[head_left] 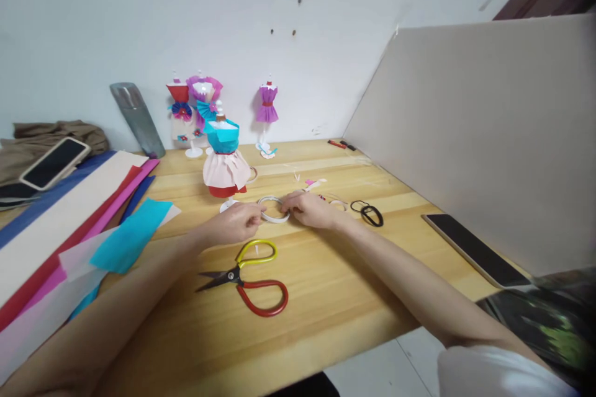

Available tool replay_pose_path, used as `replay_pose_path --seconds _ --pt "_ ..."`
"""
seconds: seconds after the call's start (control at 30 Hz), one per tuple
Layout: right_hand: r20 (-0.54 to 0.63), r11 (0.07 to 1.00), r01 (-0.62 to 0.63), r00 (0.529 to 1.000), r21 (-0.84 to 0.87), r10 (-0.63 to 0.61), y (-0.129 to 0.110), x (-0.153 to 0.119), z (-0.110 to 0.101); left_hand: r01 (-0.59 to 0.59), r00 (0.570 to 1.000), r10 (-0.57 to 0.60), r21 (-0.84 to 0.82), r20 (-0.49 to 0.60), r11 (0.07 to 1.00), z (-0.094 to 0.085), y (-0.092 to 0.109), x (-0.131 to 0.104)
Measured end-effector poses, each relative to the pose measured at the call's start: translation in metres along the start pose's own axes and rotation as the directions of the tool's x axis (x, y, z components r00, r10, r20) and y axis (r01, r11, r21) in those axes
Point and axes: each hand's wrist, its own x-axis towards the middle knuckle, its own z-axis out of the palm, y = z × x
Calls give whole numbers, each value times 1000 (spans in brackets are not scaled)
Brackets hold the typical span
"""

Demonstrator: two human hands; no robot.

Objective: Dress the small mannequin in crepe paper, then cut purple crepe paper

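Observation:
A thin white roll of tape point(275, 220) is held between my two hands, just above or on the wooden table. My left hand point(238, 222) pinches its left side, fingers closed. At the right side, the curled fingers of my right hand point(308, 208) grip the rim. Below the hands lie scissors point(233, 275) with one yellow and one red handle, blades parted and pointing left. Just behind my left hand stands a small mannequin point(224, 167) dressed in a turquoise top and a pale pink and red skirt.
More dressed mannequins point(267, 105) stand along the wall beside a leaning grey bottle point(137, 119). Coloured crepe paper point(130, 236) and a phone point(54, 162) are at left. Black hair ties point(371, 216) and another phone point(475, 249) lie right, near a grey panel point(479, 136).

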Motion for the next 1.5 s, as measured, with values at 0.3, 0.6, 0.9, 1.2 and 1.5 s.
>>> replay_pose_path --seconds 0.3,0.6,0.9,1.2,1.5 --pt "10 997 64 998 33 -64 5 4 1 28 997 -45 286 55 958 -29 5 -15" --pt "50 992 8 999 128 -14 -15 10 -6 199 979 -194 -474 60 858 -38 55 -24" --pt "-256 730 -46 920 681 297 -57 34 -28 105 934 -351 -879 -73 464 -48 68 -24" --pt "-220 538 96 960 838 171 -121 69 -68 20 865 -437 -853 -247 521 -57 62 -26" --pt "-288 728 114 950 676 118 -127 66 -73 18 870 -424 -844 -251 536 -52 64 -25"
